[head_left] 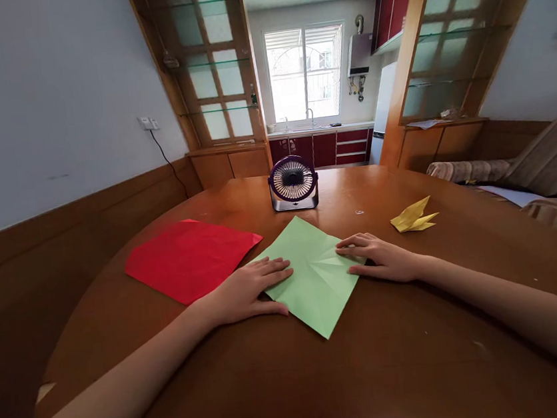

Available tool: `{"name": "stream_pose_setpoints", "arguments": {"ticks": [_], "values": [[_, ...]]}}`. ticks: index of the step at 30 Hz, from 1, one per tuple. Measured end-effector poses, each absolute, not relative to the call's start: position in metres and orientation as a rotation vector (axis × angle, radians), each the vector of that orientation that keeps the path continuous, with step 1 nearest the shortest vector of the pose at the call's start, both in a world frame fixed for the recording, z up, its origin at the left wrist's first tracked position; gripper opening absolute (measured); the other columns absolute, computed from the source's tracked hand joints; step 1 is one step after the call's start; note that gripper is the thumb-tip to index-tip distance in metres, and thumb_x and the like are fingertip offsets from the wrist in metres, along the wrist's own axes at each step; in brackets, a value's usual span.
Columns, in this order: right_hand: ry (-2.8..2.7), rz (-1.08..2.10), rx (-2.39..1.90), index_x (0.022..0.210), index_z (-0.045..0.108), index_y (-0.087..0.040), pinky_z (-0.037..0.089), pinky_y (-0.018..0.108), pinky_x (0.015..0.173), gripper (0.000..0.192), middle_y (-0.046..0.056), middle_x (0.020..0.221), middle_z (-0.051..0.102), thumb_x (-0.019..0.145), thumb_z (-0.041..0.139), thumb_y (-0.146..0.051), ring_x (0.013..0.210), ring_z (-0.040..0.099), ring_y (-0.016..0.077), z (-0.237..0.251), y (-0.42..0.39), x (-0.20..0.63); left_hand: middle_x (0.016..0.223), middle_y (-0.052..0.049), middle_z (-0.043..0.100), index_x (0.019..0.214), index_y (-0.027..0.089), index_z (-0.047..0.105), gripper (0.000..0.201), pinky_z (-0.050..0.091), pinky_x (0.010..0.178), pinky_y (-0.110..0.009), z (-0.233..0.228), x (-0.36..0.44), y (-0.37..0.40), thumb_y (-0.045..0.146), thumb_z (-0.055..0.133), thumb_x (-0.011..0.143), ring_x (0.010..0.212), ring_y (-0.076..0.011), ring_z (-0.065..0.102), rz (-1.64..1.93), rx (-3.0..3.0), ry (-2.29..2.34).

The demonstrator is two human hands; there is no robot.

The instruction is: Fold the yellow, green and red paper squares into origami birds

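A light green square sheet of paper [313, 292] lies on the table with one corner toward me, crease lines fanning across its right half. My left hand [252, 289] rests on its left corner, fingers stretched out flat and thumb just off the lower left edge. On the right corner lies my right hand [377, 258], fingers extended over the creased part and the thumb apart below them. Both hands press on the paper without gripping it. Left of my left hand is a red sheet of paper [183, 257], partly overlapped by my wrist.
A small purple desk fan [293, 180] stands behind the green paper. At the right lies a folded yellow paper figure [413, 216] with pointed ends. The brown wooden table [299, 394] has a rounded edge. Striped cushions [555, 164] are beyond it at the right.
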State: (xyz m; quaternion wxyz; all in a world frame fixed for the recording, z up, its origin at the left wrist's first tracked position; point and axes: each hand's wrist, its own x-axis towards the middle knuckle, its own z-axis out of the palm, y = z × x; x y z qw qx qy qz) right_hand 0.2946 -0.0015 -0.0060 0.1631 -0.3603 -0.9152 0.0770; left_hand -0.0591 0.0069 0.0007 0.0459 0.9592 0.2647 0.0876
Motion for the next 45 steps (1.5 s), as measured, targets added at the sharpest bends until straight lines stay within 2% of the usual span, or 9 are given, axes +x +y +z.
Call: {"name": "stream_pose_setpoints", "arguments": {"ticks": [6, 17, 23, 25, 27, 30, 33, 37, 45], "values": [[-2.666, 0.401, -0.937, 0.14, 0.048, -0.026, 0.035, 0.05, 0.109, 0.061, 0.009, 0.141, 0.049, 0.088, 0.057, -0.056, 0.131, 0.042, 0.0275, 0.0, 0.004, 0.312, 0.137, -0.004, 0.056, 0.137, 0.025, 0.051, 0.052, 0.041, 0.107, -0.036, 0.0, -0.063, 0.014, 0.055, 0.042, 0.095, 0.129, -0.0231, 0.051, 0.306, 3.141, 0.653], [-2.761, -0.087, -0.829, 0.126, 0.06, -0.02, 0.044, 0.046, 0.098, 0.04, 0.01, 0.126, 0.062, 0.1, 0.04, -0.042, 0.114, 0.056, 0.025, 0.0, -0.003, 0.302, 0.134, -0.01, 0.058, 0.136, 0.017, 0.05, 0.044, 0.049, 0.098, -0.04, -0.003, -0.054, 0.007, 0.031, 0.037, 0.097, 0.121, -0.0253, 0.058, 0.313, 3.308, 0.667], [-2.753, -0.267, -0.651, 0.11, 0.065, -0.015, 0.049, 0.041, 0.081, 0.031, 0.012, 0.102, 0.069, 0.099, 0.043, -0.034, 0.09, 0.061, 0.0226, -0.001, -0.011, 0.289, 0.135, -0.01, 0.057, 0.139, 0.018, 0.047, 0.048, 0.051, 0.096, -0.041, -0.008, -0.046, 0.001, 0.019, 0.042, 0.091, 0.122, -0.0264, 0.057, 0.408, 3.333, 0.708], [-2.76, -0.227, -0.585, 0.109, 0.064, -0.015, 0.048, 0.042, 0.084, 0.028, 0.012, 0.102, 0.069, 0.097, 0.046, -0.032, 0.094, 0.061, 0.0231, 0.0, -0.013, 0.286, 0.135, -0.009, 0.058, 0.138, 0.019, 0.049, 0.046, 0.051, 0.098, -0.04, -0.009, -0.046, 0.001, 0.019, 0.043, 0.092, 0.123, -0.0256, 0.056, 0.417, 3.307, 0.689], [-2.778, -0.115, -0.545, 0.116, 0.062, -0.016, 0.044, 0.046, 0.096, 0.03, 0.014, 0.118, 0.064, 0.094, 0.049, -0.031, 0.111, 0.057, 0.0255, 0.002, -0.013, 0.287, 0.135, -0.007, 0.058, 0.137, 0.022, 0.05, 0.044, 0.049, 0.1, -0.037, -0.01, -0.048, 0.002, 0.02, 0.043, 0.094, 0.124, -0.0228, 0.056, 0.434, 3.235, 0.676], [-2.796, 0.131, -0.602, 0.135, 0.05, -0.018, 0.032, 0.05, 0.111, 0.048, 0.013, 0.143, 0.047, 0.09, 0.055, -0.034, 0.135, 0.04, 0.027, 0.005, -0.011, 0.294, 0.137, -0.005, 0.057, 0.137, 0.025, 0.052, 0.041, 0.046, 0.104, -0.034, -0.01, -0.051, 0.005, 0.023, 0.042, 0.097, 0.127, -0.0197, 0.053, 0.467, 3.088, 0.662], [-2.78, 0.372, -0.736, 0.145, 0.038, -0.024, 0.03, 0.049, 0.114, 0.062, 0.01, 0.15, 0.04, 0.089, 0.06, -0.038, 0.139, 0.036, 0.0259, 0.007, -0.007, 0.302, 0.137, -0.003, 0.056, 0.137, 0.027, 0.052, 0.041, 0.044, 0.107, -0.034, -0.008, -0.054, 0.007, 0.024, 0.043, 0.097, 0.128, -0.0183, 0.052, 0.484, 2.957, 0.631], [-2.734, 0.489, -0.784, 0.143, 0.043, -0.027, 0.035, 0.048, 0.111, 0.06, 0.008, 0.143, 0.05, 0.087, 0.063, -0.04, 0.132, 0.045, 0.0257, 0.009, -0.004, 0.309, 0.135, 0.0, 0.058, 0.136, 0.029, 0.053, 0.043, 0.042, 0.108, -0.036, -0.005, -0.057, 0.007, 0.02, 0.046, 0.094, 0.129, -0.019, 0.051, 0.497, 2.827, 0.571], [-2.572, 0.529, -0.688, 0.119, 0.064, -0.021, 0.046, 0.038, 0.092, 0.03, 0.009, 0.111, 0.068, 0.097, 0.048, -0.032, 0.104, 0.06, 0.0198, 0.007, -0.001, 0.303, 0.127, -0.003, 0.064, 0.13, 0.025, 0.059, 0.036, 0.044, 0.105, -0.033, -0.003, -0.054, 0.001, 0.022, 0.046, 0.097, 0.124, -0.0189, 0.055, 0.587, 2.696, 0.505]]}}
